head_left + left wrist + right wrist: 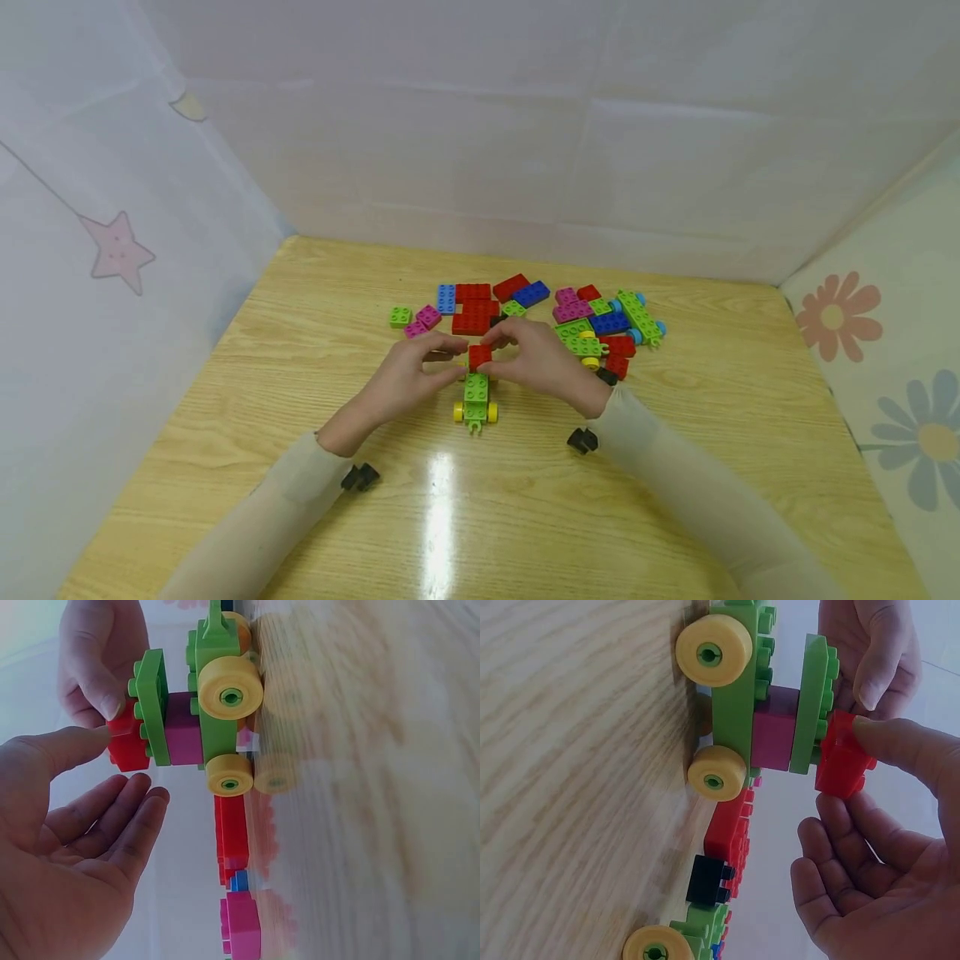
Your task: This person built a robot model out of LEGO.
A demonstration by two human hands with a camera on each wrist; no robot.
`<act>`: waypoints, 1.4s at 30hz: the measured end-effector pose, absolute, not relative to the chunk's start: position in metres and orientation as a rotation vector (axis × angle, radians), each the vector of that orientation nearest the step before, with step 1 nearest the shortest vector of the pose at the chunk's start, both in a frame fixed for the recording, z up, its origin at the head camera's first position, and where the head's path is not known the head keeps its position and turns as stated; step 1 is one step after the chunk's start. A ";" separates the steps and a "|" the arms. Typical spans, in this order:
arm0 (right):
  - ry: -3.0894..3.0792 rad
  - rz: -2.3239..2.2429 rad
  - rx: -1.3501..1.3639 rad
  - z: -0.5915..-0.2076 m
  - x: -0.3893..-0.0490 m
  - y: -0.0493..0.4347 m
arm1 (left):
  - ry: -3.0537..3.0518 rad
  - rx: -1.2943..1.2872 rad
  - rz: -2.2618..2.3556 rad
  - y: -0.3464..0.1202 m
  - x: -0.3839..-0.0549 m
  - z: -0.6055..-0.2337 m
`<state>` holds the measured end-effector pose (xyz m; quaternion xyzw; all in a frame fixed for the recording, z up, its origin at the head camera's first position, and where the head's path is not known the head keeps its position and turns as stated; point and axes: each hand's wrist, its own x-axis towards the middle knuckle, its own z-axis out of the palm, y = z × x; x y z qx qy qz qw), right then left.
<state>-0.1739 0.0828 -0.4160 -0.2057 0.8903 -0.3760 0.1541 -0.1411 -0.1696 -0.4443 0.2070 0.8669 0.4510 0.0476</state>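
so on the far left of the table there's a lime green square plastic brick (401, 317) with a few pink plastic bricks (428, 316) just beside it. next over is the left hand (411, 371), fingers loose and apart, thumb tip either brushing the red brick or right beside it, can't tell which. middle of it all is a little lime green plastic car base (217, 720) on yellow wheels (492, 412), with a magenta block (184, 727) on it, a lime green studded plate (476, 386) over that, and the small red plastic brick (480, 357) up top at the plate's far end. imo the sketchy bits: nothing's gripping the base, so a sideways shove could roll it off, and the plate sticks out past the magenta block on the near side, so pressing down there could pop it loose. can't tell if the red brick's studs are fully seated either; a crooked push would probably leave it tilted. as for where it lies, the red brick is between the two hands, just right of the left fingertips and right in the right hand (534, 357), whose thumb and finger look pinched on it. further right there's a jumble of bricks, incl. a lime green base with blue wheels (639, 318).
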 end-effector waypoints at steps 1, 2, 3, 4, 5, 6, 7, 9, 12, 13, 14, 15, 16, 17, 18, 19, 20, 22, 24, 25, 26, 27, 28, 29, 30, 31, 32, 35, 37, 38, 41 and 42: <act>2.553 -1.077 -0.587 -0.416 -0.173 0.082 | 2.644 0.632 1.378 -0.169 -0.141 -0.445; 2.555 -1.076 -0.588 -0.416 -0.173 0.082 | 2.644 0.631 1.378 -0.169 -0.141 -0.445; 2.554 -1.077 -0.588 -0.416 -0.173 0.082 | 2.645 0.633 1.378 -0.169 -0.141 -0.445; 2.554 -1.080 -0.590 -0.416 -0.172 0.082 | 2.645 0.635 1.378 -0.169 -0.141 -0.446; 2.554 -1.083 -0.591 -0.417 -0.172 0.082 | 2.645 0.637 1.380 -0.169 -0.141 -0.446; 2.553 -1.091 -0.594 -0.417 -0.171 0.082 | 2.645 0.637 1.379 -0.169 -0.142 -0.447; 2.554 -1.093 -0.597 -0.418 -0.171 0.082 | 2.644 0.639 1.380 -0.169 -0.141 -0.446; 2.557 -1.092 -0.603 -0.419 -0.170 0.082 | 2.645 0.638 1.380 -0.168 -0.141 -0.446; 2.566 -1.083 -0.605 -0.421 -0.170 0.082 | 2.641 0.634 1.381 -0.168 -0.141 -0.446; 2.570 -1.076 -0.606 -0.421 -0.170 0.082 | 2.639 0.632 1.383 -0.168 -0.140 -0.446; 2.571 -1.074 -0.607 -0.422 -0.170 0.082 | 2.638 0.630 1.383 -0.168 -0.140 -0.446; 2.573 -1.073 -0.606 -0.422 -0.170 0.082 | 2.637 0.630 1.383 -0.168 -0.140 -0.447; 2.572 -1.074 -0.606 -0.422 -0.170 0.082 | 2.635 0.630 1.384 -0.168 -0.140 -0.447; 2.573 -1.073 -0.605 -0.422 -0.169 0.082 | 2.633 0.630 1.386 -0.168 -0.140 -0.447; 2.573 -1.074 -0.604 -0.422 -0.169 0.082 | 2.632 0.630 1.388 -0.169 -0.140 -0.447; 2.574 -1.073 -0.602 -0.422 -0.169 0.082 | 2.631 0.632 1.390 -0.169 -0.140 -0.447; 2.575 -1.074 -0.600 -0.422 -0.169 0.082 | 2.630 0.633 1.390 -0.169 -0.140 -0.447; 2.579 -1.068 -0.599 -0.422 -0.168 0.081 | 2.623 0.629 1.397 -0.168 -0.140 -0.447; 2.584 -1.061 -0.603 -0.422 -0.167 0.081 | 2.615 0.624 1.406 -0.169 -0.140 -0.448; 2.587 -1.057 -0.606 -0.422 -0.167 0.081 | 2.611 0.621 1.411 -0.169 -0.140 -0.448; 2.588 -1.057 -0.610 -0.422 -0.167 0.081 | 2.607 0.620 1.415 -0.169 -0.140 -0.449; 2.587 -1.058 -0.615 -0.422 -0.166 0.081 | 2.602 0.618 1.421 -0.169 -0.140 -0.448; 2.586 -1.059 -0.622 -0.422 -0.166 0.081 | 2.599 0.618 1.424 -0.169 -0.140 -0.448; 2.585 -1.062 -0.627 -0.422 -0.167 0.081 | 2.597 0.621 1.426 -0.170 -0.140 -0.449; 2.582 -1.065 -0.635 -0.422 -0.167 0.082 | 2.595 0.625 1.428 -0.170 -0.140 -0.449; 2.575 -1.070 -0.641 -0.423 -0.167 0.082 | 2.591 0.626 1.430 -0.170 -0.140 -0.448; 2.564 -1.079 -0.646 -0.424 -0.167 0.083 | 2.588 0.628 1.431 -0.170 -0.140 -0.448; 2.515 -1.120 -0.655 -0.428 -0.169 0.087 | 2.581 0.629 1.435 -0.169 -0.140 -0.447; 2.468 -1.164 -0.658 -0.430 -0.170 0.090 | 2.575 0.626 1.439 -0.169 -0.141 -0.447; 2.445 -1.189 -0.657 -0.431 -0.170 0.092 | 2.573 0.627 1.439 -0.169 -0.141 -0.447; 2.390 -1.243 -0.659 -0.432 -0.172 0.094 | 2.567 0.620 1.444 -0.169 -0.142 -0.447; 2.379 -1.253 -0.656 -0.432 -0.172 0.095 | 2.566 0.617 1.444 -0.169 -0.142 -0.447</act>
